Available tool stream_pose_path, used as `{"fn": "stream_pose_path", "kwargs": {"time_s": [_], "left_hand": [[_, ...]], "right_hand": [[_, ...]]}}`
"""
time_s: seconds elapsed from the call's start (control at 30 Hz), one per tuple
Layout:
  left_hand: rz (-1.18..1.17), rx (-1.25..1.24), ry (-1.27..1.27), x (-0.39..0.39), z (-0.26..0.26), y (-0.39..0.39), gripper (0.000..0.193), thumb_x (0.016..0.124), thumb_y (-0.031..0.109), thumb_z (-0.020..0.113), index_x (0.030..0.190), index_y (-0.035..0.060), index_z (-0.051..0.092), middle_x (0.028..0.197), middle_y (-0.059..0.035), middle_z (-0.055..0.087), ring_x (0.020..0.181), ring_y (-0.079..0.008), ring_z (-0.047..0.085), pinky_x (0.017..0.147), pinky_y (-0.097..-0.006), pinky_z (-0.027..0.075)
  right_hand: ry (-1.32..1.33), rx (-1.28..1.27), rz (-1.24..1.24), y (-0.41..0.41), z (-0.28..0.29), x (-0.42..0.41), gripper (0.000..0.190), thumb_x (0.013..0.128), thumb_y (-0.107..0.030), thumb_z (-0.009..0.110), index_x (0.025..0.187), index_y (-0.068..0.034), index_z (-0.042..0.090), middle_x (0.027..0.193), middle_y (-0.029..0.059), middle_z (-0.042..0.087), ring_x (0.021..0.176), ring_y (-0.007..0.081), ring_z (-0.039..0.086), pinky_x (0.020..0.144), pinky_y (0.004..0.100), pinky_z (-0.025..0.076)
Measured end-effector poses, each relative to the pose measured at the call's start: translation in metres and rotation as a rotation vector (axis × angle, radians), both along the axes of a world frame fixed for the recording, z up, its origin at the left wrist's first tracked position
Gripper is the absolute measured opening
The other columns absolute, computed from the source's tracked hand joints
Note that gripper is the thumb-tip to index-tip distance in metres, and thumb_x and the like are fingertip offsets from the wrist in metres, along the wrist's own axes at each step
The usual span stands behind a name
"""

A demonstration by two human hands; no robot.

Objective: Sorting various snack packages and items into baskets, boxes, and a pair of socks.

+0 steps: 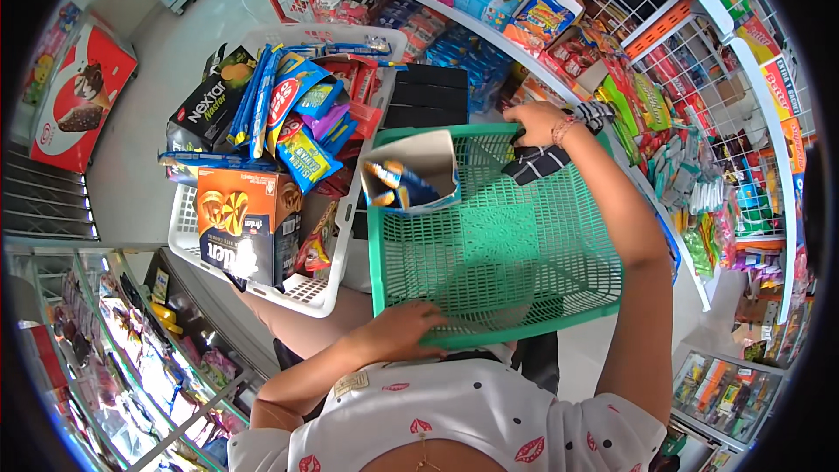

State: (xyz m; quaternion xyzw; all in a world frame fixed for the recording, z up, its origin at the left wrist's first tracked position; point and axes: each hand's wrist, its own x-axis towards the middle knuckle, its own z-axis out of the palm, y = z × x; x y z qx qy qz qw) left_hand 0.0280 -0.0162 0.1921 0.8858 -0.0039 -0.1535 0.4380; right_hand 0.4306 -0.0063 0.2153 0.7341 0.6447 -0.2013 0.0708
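Observation:
A green plastic basket [498,233] with slatted sides lies before me, tilted on my lap. My left hand [408,331] holds its near rim, the fingers curled over the edge. At the far right corner, my right hand [539,123] grips a black-and-white checked cloth [541,162], which hangs into the basket. Inside, at the far left, stands an opened cardboard box [419,167] with a few dark blue wrapped snacks in it. The rest of the basket's visible floor is bare mesh.
A white plastic basket [314,292] on the left is heaped with snack packets [288,101], a black Nextar box [208,108] and an orange Arden cookie box [242,216]. Stocked wire shelving [485,23] curves along the far and right sides. A glass display case [131,341] stands at lower left.

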Motion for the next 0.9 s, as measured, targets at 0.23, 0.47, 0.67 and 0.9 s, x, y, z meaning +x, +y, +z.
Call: {"fn": "stream_pose_path", "kwargs": {"time_s": [0.23, 0.47, 0.67, 0.9], "left_hand": [[0.057, 0.001, 0.118, -0.01, -0.008, 0.025, 0.051, 0.075, 0.042, 0.064, 0.112, 0.008, 0.056, 0.104, -0.0144, 0.057, 0.101, -0.0314, 0.053, 0.084, -0.0371, 0.044], [-0.061, 0.119, 0.204, -0.024, -0.013, 0.017, 0.043, 0.079, 0.039, 0.06, 0.115, 0.0154, 0.056, 0.101, -0.0151, 0.059, 0.103, -0.033, 0.053, 0.094, -0.0553, 0.029], [0.024, 0.007, 0.14, -0.029, -0.012, 0.025, 0.053, 0.077, 0.038, 0.062, 0.12, 0.0085, 0.051, 0.105, -0.0151, 0.058, 0.099, -0.0335, 0.054, 0.093, -0.0444, 0.036], [0.167, -0.11, -0.244, 0.0, 0.046, 0.055, 0.044, 0.081, 0.03, 0.061, 0.117, 0.005, 0.051, 0.104, -0.0162, 0.058, 0.095, -0.0324, 0.056, 0.082, -0.0387, 0.045]], "right_hand": [[0.541, 0.275, 0.001, 0.005, 0.034, -0.053, 0.104, 0.056, -0.033, 0.083, 0.139, -0.013, 0.023, 0.125, 0.0106, 0.044, 0.113, 0.0228, 0.045, 0.09, 0.0331, 0.041], [0.617, 0.527, -0.159, 0.02, -0.004, -0.117, 0.088, 0.056, -0.04, 0.081, 0.122, 0.002, 0.039, 0.112, 0.0194, 0.054, 0.105, 0.0312, 0.053, 0.093, 0.0358, 0.04], [0.966, 0.395, -0.202, -0.006, -0.012, -0.113, 0.087, 0.058, -0.023, 0.084, 0.127, 0.002, 0.038, 0.115, 0.0085, 0.052, 0.103, 0.0144, 0.05, 0.089, 0.0286, 0.042], [0.879, 0.393, -0.197, 0.006, -0.013, -0.123, 0.091, 0.06, -0.031, 0.082, 0.128, 0.005, 0.033, 0.119, 0.0158, 0.05, 0.108, 0.0212, 0.05, 0.095, 0.0315, 0.038]]}}
